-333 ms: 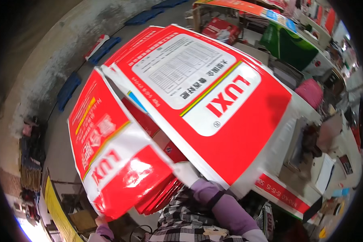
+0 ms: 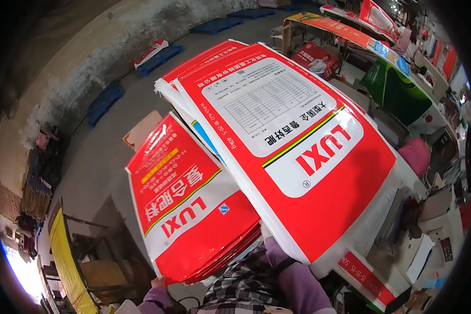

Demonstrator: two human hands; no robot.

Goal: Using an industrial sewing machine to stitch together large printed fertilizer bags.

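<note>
A red and white printed bag lies flat on top of a lower stack of like bags, left of the middle. My left hand pinches its near left corner. To the right, a taller pile bears a large red and white bag with a printed table panel. My right hand is at the near left edge of that pile, beside the lower stack's right corner. Its fingers are mostly hidden there. Purple sleeves cover both my forearms.
Blue pallets lie on the floor along the wall. A yellow-covered frame stands at the near left. On the right is a cluttered bench with an open carton, a pink bundle and a green sheet.
The bag in my left hand has come down from a bent, raised position to lie flat on the lower stack. My right hand has moved to the taller pile's edge. The view has shifted.
</note>
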